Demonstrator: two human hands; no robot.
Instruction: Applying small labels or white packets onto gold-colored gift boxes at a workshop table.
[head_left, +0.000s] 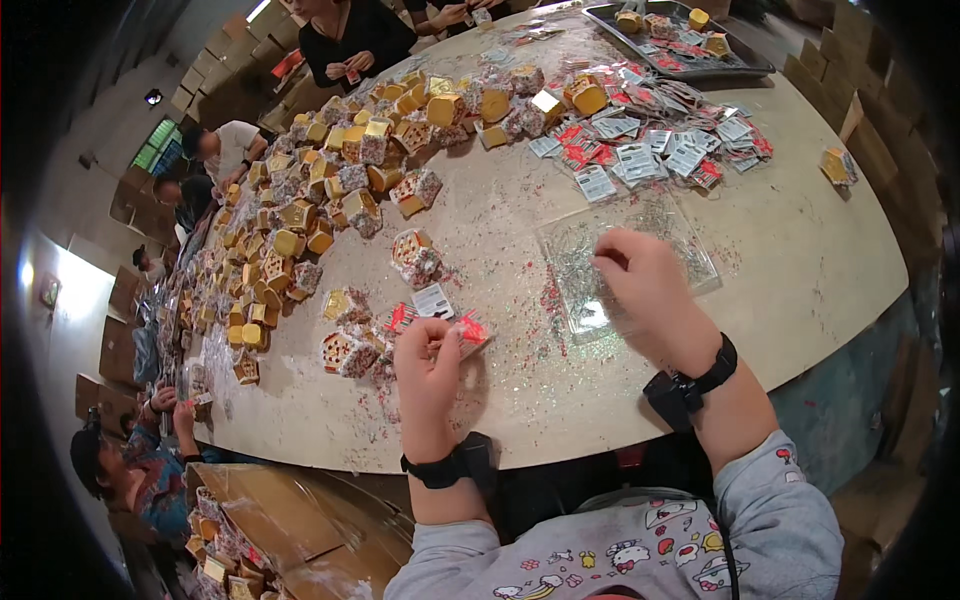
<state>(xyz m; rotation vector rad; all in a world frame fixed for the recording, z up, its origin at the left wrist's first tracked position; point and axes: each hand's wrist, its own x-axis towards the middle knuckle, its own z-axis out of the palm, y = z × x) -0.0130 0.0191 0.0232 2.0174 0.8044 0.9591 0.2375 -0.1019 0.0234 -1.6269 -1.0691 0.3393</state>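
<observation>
My left hand (428,365) is closed in a pinch on a red-and-white card tag (472,332), low over the table. Just beyond its fingers a white printed tag (432,300) shows. Beside that hand are small gold-and-white house-shaped ornaments (347,354) with glittery, speckled sides; another ornament (415,256) lies farther off. My right hand (640,285) hovers over a shallow clear plastic tray (706,274) strewn with many tiny silvery pieces, too small to name. Its fingertips are pressed together, and whatever they may hold is hidden.
A large heap of gold ornaments (300,215) covers the table's left side. Tags (640,160) pile up beyond the clear tray. A dark tray (680,68) stands at the far right. Co-workers sit along the far and left edges. An open cardboard box (290,510) stands lower left.
</observation>
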